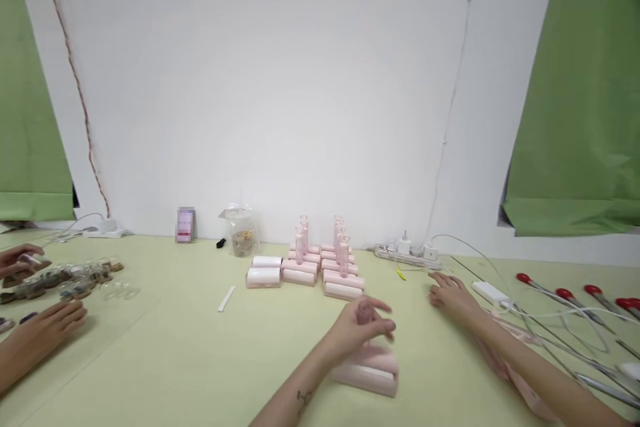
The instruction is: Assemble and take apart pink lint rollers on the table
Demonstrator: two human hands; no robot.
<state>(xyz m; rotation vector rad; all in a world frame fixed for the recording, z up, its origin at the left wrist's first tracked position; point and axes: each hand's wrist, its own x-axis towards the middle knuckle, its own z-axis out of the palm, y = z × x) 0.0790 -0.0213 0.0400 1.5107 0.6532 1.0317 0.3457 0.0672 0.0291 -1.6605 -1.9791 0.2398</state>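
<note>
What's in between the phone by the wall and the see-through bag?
In the head view, a small black thing lies on the table between the phone and the see-through bag, nearer the bag.

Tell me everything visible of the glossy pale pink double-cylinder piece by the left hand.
The glossy pale pink double-cylinder piece lies on the pale green tabletop, the left hand above its far side. Two smooth, rounded lengths run side by side, roughly crosswise; the nearer looks whiter. It looks like plastic. A pinkish upright part seems to rise from it into the hand, but the hand hides any joint, so I cannot confirm contact.
</note>
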